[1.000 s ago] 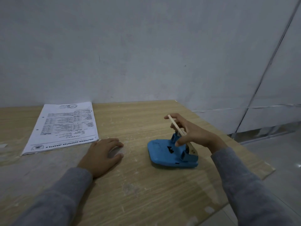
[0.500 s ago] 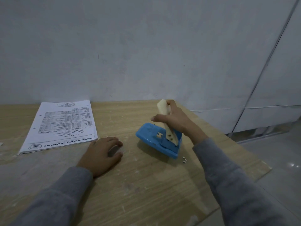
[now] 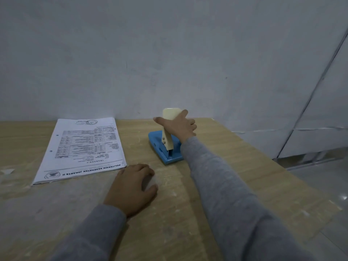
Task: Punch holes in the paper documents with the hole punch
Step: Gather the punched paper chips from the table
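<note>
On table (image 3: 244,166): one hole punch (image 3: 165,147), one paper stack (image 3: 82,147), two hands.

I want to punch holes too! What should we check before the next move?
1. Hole punch standing flat on the table: ok.
2. Right hand holding the cream lever: ok.
3. Paper stack slid into the punch: not ok, it lies apart, to the left.
4. Left hand free to fetch paper: cannot tell; something pale shows under its fingers.
5. Stack already has holes: ok, two show on its left edge.
</note>
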